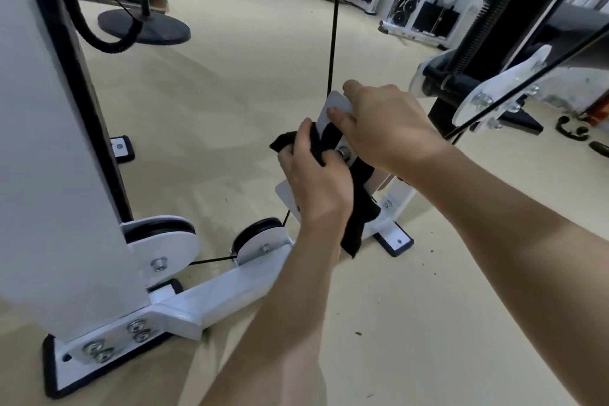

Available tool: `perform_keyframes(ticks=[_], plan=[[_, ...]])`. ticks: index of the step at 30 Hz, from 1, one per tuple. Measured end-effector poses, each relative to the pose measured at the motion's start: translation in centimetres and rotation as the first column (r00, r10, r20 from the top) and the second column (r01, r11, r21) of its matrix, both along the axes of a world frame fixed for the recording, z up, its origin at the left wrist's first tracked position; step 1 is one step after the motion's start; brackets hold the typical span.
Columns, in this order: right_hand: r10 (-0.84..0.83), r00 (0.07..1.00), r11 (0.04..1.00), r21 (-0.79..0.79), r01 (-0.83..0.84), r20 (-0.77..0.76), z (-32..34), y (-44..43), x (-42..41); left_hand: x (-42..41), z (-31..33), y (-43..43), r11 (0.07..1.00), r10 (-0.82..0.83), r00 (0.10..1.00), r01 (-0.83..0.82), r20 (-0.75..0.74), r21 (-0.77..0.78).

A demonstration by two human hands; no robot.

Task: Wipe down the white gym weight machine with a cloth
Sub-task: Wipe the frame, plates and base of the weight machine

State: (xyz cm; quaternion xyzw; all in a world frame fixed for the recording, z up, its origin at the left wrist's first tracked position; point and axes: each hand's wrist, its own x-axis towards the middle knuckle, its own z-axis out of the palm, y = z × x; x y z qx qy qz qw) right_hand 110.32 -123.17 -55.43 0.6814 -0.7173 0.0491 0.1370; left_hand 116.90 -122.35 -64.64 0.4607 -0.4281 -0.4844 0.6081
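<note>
The white weight machine's base frame (211, 300) runs along the floor from the tall white column (49, 142) at the left. At the centre stands a white pulley bracket (334, 109) with a black cable (334, 26) rising from it. My left hand (316, 181) is shut on a black cloth (361, 217), pressing it against the bracket's left plate; the cloth hangs down towards the floor. My right hand (385, 128) grips the top of the bracket, thumb on its white face.
Two floor pulleys (260, 241) with a thin cable sit on the base. A black round stand base (145, 26) and hose lie behind at left. A black-and-white arm with a threaded rod (487, 26) crosses at the right. More white machines line the back wall.
</note>
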Motion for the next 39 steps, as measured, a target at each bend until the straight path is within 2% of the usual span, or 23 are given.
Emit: perform_keyframes(ticks=[2,4,8,12,15,19,20,23,24,25,27,29,32,34,37,38,39], plan=[[0.026,0.999,1.000,0.010,-0.026,0.044,0.1,0.1,-0.2,-0.4,-0.2,2.3,0.988,0.048,0.998,-0.041,0.042,-0.150],[0.049,0.995,0.999,0.005,-0.050,0.084,0.1,-0.2,0.0,0.3,-0.7,3.4,0.973,0.049,0.999,-0.043,0.023,-0.226],[0.120,0.991,0.992,-0.042,-0.118,0.066,0.0,-0.4,0.6,2.8,0.5,-1.2,0.983,0.116,0.980,-0.137,-0.160,-0.124],[0.076,0.987,0.995,-0.067,-0.067,0.141,0.2,-0.2,0.4,1.5,2.0,-1.4,0.983,-0.027,0.975,-0.014,-0.219,-0.183],[-0.022,0.967,0.998,-0.051,0.036,0.252,0.6,-0.2,-0.4,0.3,0.4,1.7,0.958,-0.064,0.990,0.027,-0.124,-0.284],[-0.094,0.917,0.995,-0.003,0.104,0.388,1.2,-0.5,-0.5,1.3,-0.8,1.8,0.911,0.002,1.000,0.000,0.006,-0.412],[-0.116,0.890,0.992,0.007,0.125,0.441,1.5,-0.6,-0.6,1.7,-0.8,2.1,0.878,0.031,0.996,0.016,0.089,-0.479],[-0.179,0.795,0.984,0.093,0.154,0.580,2.4,-0.8,-0.5,2.6,-2.0,3.2,0.686,0.139,0.943,0.128,0.302,-0.716],[-0.183,0.773,0.983,0.111,0.146,0.607,2.5,-0.9,-0.3,2.9,-2.5,2.9,0.686,0.173,0.931,0.121,0.323,-0.718],[-0.178,0.760,0.984,0.112,0.138,0.625,2.6,-1.0,0.0,3.0,-2.7,2.4,0.739,0.190,0.930,0.076,0.315,-0.669],[-0.162,0.782,0.987,0.103,0.125,0.601,2.6,-1.2,0.8,2.5,-2.4,1.9,0.853,0.202,0.960,-0.077,0.192,-0.515],[-0.181,0.823,0.983,0.122,0.137,0.538,2.6,-1.0,1.1,0.8,-1.6,2.9,0.881,0.186,0.977,-0.121,0.100,-0.456],[-0.256,0.819,0.967,0.148,0.209,0.514,2.5,-0.3,-0.4,-1.1,-2.2,5.3,0.837,0.193,0.945,-0.019,0.263,-0.547],[-0.277,0.827,0.961,0.153,0.231,0.490,2.4,-0.1,-0.6,-0.5,-3.8,4.7,0.786,0.218,0.929,0.014,0.300,-0.618],[-0.214,0.857,0.977,0.120,0.178,0.469,1.7,-0.4,0.5,1.4,-5.4,3.0,0.717,0.277,0.898,0.044,0.342,-0.696],[-0.191,0.883,0.981,0.119,0.155,0.429,1.4,-0.2,0.8,1.9,-6.1,2.5,0.708,0.265,0.896,0.070,0.357,-0.703],[-0.159,0.923,0.985,0.118,0.125,0.351,1.0,0.0,1.1,2.4,-7.0,2.2,0.737,0.221,0.904,0.091,0.366,-0.670]])
